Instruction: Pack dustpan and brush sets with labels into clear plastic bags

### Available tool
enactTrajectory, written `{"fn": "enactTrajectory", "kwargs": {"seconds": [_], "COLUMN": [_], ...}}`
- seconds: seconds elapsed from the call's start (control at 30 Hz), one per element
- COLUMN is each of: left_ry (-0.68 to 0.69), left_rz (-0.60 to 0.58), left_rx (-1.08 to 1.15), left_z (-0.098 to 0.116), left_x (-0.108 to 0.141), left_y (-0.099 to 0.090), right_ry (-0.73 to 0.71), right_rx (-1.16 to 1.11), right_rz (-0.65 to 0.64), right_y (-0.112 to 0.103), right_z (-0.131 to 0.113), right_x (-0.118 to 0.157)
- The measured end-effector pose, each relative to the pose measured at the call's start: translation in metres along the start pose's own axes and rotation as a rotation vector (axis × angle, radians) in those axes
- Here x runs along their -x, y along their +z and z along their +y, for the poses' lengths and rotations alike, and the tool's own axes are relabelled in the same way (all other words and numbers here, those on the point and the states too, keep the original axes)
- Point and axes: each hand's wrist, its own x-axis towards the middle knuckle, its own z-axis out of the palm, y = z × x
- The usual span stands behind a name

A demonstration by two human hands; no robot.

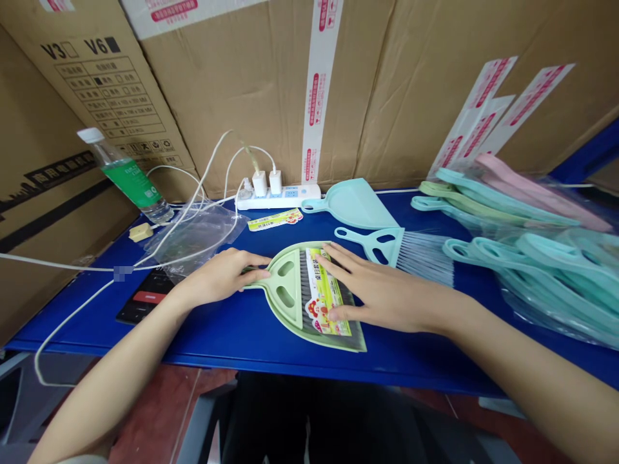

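Observation:
A green dustpan [316,340] lies on the blue table, its handle to the left, with a green brush [285,283] nested in it. Across the brush's bristles is a yellow and white label card [333,303]. My left hand [232,276] grips the dustpan's handle between thumb and fingers. My right hand [372,283] is spread flat over the card and the right part of the dustpan, fingers apart. Just behind them lie a light blue dustpan [360,203] and a light blue brush [382,245].
Bagged blue, green and pink dustpans and brushes [541,258] are piled at the right. At the left are a bottle [133,183], a phone [145,296], clear plastic [193,238] and white cables. A power strip [290,195] and loose card [275,220] are behind; cardboard boxes [271,96] form the back.

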Motion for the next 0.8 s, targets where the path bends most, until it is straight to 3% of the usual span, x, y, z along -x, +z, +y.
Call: {"fn": "enactTrajectory", "kwargs": {"seconds": [0.27,0.57,0.8], "left_ry": [0.002,0.028,-0.015], "left_rz": [0.000,0.054,-0.018], "left_rx": [-0.012,-0.148,-0.026], "left_z": [0.002,0.004,0.009], "left_x": [0.001,0.001,-0.002], "left_y": [0.000,0.003,0.006], "right_ry": [0.043,0.032,0.091], "right_rx": [0.050,0.129,0.111], "right_rz": [0.003,0.239,0.308], "right_y": [-0.002,0.002,-0.004], "right_z": [0.000,0.020,0.021], "right_x": [-0.001,-0.010,-0.021]}}
